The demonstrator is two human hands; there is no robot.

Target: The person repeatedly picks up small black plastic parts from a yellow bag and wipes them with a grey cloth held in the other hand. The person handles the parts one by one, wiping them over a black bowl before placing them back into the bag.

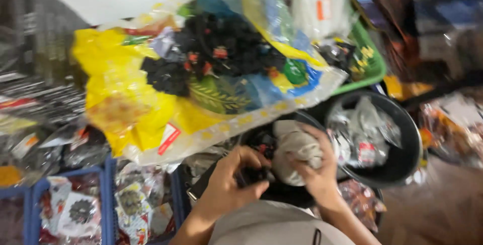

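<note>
- Head view, blurred, looking down at a person's two bare hands over a crowded heap of packaged goods.
- The left hand (229, 182) has its fingers curled in around a small black object (254, 174), gripping it low in the middle of the picture; what the object is cannot be told through the blur.
- The right hand (314, 167), just beside the left one, is closed around a crumpled grey-white bag (297, 147), the thumb and fingers pressing its sides.
- Both hands sit over a dark round container (302, 119), whose rim shows just above the right hand; dark pieces lie inside it, too blurred to name.
- To the right of the right hand stands a black round tub (402, 159) holding small clear plastic packets with pale contents and one red label.
- Above both hands, a large clear and yellow plastic sack (131, 104) lies tilted, filled with black parts dotted with red.
- Beyond the sack, up and to the right of the hands, a green basket (370, 61) holds more bagged items, and a whitish packet (319, 6) rests at the top.
- Left of the left hand, blue crates (106, 199) hold packaged round toothed metal parts in printed wrappers.
</note>
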